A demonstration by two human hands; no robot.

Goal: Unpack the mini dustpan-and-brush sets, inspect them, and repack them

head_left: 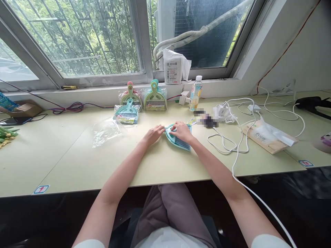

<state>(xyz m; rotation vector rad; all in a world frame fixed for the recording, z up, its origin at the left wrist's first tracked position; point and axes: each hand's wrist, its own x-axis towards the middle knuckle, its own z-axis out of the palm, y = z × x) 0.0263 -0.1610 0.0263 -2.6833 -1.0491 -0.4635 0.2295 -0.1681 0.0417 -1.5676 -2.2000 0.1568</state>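
Note:
A small teal dustpan (171, 138) lies on the table in front of me, its wide edge turned to the right. Nested in it is a matching hand brush (182, 143) with bluish-grey bristles. My left hand (154, 133) is closed at the handle end on the left; its fingers partly hide the handle. My right hand (181, 132) reaches over the pan from the right, fingers curled onto the brush and covering much of it. A small yellow-green label card (191, 121) lies just behind the right hand. To the left rests a crumpled clear plastic bag (104, 132).
Behind stand a teal dustpan set (127, 113), a pink-and-green set (130, 94) and green sets (155, 98) in clear wrap. A drink bottle (196, 93) stands near the window. Rightward lie a white cable (236, 150), chargers (221, 112) and a tissue pack (266, 134).

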